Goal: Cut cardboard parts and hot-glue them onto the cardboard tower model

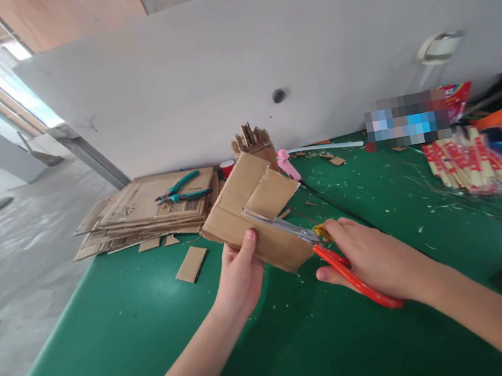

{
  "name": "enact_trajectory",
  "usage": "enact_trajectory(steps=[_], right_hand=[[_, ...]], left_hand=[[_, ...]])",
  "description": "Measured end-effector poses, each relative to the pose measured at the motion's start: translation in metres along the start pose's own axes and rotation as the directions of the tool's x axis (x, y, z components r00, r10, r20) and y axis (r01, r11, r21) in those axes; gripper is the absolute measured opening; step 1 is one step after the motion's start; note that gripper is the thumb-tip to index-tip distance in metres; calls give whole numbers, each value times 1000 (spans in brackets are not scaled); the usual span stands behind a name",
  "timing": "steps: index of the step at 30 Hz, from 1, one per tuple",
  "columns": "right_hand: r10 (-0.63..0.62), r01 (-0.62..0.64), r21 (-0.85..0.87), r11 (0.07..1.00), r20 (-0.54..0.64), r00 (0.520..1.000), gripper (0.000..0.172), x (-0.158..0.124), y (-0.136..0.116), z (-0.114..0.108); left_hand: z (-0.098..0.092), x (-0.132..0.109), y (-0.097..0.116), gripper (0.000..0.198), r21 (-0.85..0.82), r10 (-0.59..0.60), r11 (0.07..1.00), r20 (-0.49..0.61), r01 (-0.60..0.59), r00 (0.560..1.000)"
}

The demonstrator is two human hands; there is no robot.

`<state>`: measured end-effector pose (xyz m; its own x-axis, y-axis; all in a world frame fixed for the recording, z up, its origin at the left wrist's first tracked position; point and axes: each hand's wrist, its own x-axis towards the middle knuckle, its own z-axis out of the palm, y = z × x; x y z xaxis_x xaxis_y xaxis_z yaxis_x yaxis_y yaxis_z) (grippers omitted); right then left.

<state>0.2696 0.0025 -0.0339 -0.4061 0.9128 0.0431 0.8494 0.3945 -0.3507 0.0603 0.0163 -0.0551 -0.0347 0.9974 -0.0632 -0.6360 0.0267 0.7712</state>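
Observation:
My left hand (243,270) grips a piece of brown cardboard (234,201) by its near edge, thumb on top and fingers beneath. The cardboard is held tilted above the green table. In my right hand (364,252) is a pair of scissors (359,282) with red handles; a small yellow part shows by the fingers. The scissor blades lie along a cut in the cardboard, and a flap beyond them stands partly separated. My right fingers are wrapped round the handles, with the thumb to the near side.
Flat cardboard sheets (138,208) are stacked at the back left, with teal-handled pliers (183,190) on top. Behind the cardboard stand a cardboard holder (265,143) and a pink glue gun (286,165). Scraps, including a rectangle (191,264), lie on the green table (128,346). Packaged sticks (465,166) lie right.

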Motion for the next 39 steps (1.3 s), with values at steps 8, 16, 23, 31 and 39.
enact_trajectory(steps=[8,16,23,31,39], right_hand=[[-91,79,-152,985,-79,993,48,0,-2,-1],[-78,77,-191,979,2,997,50,-1,-1,3],[-90,91,-169,981,14,996,39,-1,-3,6],[-90,98,-153,983,57,994,28,1,-1,9],[-99,105,-100,989,62,993,28,2,0,11]], left_hand=[[-3,-2,-1,31,17,-20,1000,25,20,999],[-2,-3,-5,32,-7,-23,1000,22,24,999],[-2,-4,-8,37,-34,-29,999,-14,29,999],[-2,-5,-12,34,-45,-28,999,-9,27,1000],[-3,-5,-12,35,-45,-35,998,-4,35,999]])
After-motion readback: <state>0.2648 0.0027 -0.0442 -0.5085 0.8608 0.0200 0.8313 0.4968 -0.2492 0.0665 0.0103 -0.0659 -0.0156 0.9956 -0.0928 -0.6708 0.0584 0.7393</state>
